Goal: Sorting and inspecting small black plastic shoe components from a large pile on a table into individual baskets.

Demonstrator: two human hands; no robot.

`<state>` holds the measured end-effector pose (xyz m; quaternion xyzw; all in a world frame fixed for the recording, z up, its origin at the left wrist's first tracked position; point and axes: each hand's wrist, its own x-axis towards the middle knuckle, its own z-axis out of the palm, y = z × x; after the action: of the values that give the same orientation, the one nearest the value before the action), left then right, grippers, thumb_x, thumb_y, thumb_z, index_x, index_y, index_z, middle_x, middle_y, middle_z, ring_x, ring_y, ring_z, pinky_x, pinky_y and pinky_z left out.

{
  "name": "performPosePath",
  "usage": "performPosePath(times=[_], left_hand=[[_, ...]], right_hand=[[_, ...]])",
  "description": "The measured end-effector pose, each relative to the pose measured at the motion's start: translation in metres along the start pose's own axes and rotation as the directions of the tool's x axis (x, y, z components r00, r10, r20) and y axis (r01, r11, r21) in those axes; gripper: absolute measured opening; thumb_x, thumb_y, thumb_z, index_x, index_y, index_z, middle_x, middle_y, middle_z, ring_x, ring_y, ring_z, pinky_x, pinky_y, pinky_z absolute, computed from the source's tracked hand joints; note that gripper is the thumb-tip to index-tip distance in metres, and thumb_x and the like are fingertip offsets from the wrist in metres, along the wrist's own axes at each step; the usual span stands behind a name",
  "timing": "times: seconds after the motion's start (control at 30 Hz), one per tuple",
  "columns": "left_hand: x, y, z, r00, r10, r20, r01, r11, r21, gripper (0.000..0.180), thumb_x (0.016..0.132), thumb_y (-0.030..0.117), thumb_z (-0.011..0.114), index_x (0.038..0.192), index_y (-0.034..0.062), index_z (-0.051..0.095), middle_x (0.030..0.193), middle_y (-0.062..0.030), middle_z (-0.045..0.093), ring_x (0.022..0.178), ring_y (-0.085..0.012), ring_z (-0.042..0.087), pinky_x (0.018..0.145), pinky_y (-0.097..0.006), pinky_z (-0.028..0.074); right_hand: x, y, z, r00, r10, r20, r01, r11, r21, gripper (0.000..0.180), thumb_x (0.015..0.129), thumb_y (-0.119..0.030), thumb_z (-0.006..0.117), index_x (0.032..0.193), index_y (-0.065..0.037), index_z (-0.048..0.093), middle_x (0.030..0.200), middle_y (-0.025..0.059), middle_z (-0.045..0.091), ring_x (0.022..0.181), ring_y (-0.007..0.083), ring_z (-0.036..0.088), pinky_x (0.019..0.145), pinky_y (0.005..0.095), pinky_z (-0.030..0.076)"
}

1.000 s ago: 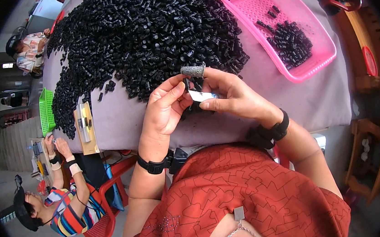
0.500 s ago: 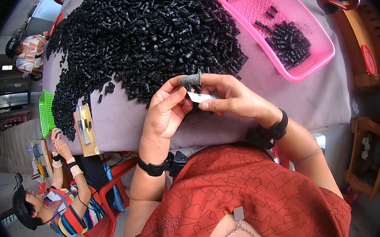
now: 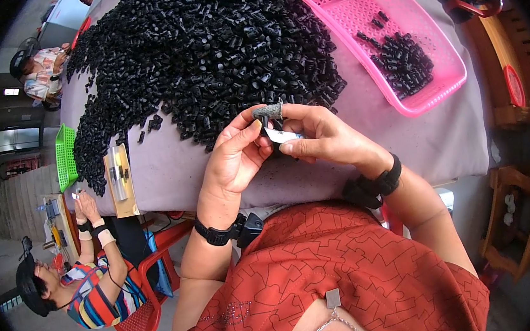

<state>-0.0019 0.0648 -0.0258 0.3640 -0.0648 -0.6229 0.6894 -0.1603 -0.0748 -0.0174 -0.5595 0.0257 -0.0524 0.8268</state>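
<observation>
My left hand [image 3: 231, 162] is closed, thumb and fingers pinching a small black plastic part [image 3: 265, 122] that is mostly hidden. From the right, my right hand [image 3: 329, 139] meets it, its thumb pressed on a small white flat piece [image 3: 282, 136] with a blue end; its exact kind is unclear. A grey knitted finger cover [image 3: 267, 111] sits on the right index finger, which lies across the top of the black part. Just beyond both hands spreads a large heap of black cylindrical plastic parts [image 3: 217, 61].
At the right, a pink basket [image 3: 392, 99] holds several black parts. A cardboard strip [image 3: 129, 204] with a clear tube lies left, near a green basket [image 3: 65, 156]. One co-worker [image 3: 101, 290] sits on a red chair at the left; another [image 3: 42, 72] is farther back.
My hands keep nearly the same grip; the white piece has shifted slightly right. The nearer co-worker's hands have moved a little.
</observation>
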Motion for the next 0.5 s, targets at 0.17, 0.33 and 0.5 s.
performPosePath(times=[0.17,0.33,0.5], left_hand=[[-0.0003,-0.0002,0.0001,1.000,-0.022,0.003,0.022,0.999,-0.036,0.030,0.091,0.006,0.063,0.121,0.0076,0.058,0.095,-0.0022,0.064,0.075,-0.0085,0.061,0.068,-0.022,0.053],[-0.0009,-0.0024,-0.0009,0.998,-0.047,0.040,0.050,0.997,-0.055,0.031,0.091,0.006,0.062,0.122,0.0069,0.057,0.095,-0.0019,0.063,0.076,-0.0101,0.061,0.068,-0.023,0.053],[-0.0017,-0.0015,0.0036,1.000,0.000,0.010,0.000,1.000,0.001,0.030,0.093,0.006,0.060,0.122,0.0042,0.056,0.096,-0.0026,0.064,0.077,-0.0111,0.061,0.068,-0.023,0.053]], right_hand=[[-0.0005,-0.0003,-0.0008,1.000,0.017,0.007,-0.017,1.000,-0.011,0.048,0.095,-0.020,0.059,0.138,-0.002,0.045,0.079,-0.0037,0.055,0.062,0.0026,0.043,0.053,0.0188,0.036],[0.0001,0.0009,-0.0018,0.999,0.028,-0.031,-0.027,1.000,0.013,0.043,0.096,-0.019,0.057,0.134,-0.002,0.049,0.080,-0.0041,0.057,0.062,0.0024,0.043,0.053,0.0188,0.036],[0.0010,0.0005,-0.0028,0.996,-0.003,-0.089,0.005,1.000,0.020,0.037,0.096,-0.018,0.056,0.129,-0.001,0.054,0.086,-0.0040,0.061,0.062,0.0017,0.043,0.053,0.0190,0.036]])
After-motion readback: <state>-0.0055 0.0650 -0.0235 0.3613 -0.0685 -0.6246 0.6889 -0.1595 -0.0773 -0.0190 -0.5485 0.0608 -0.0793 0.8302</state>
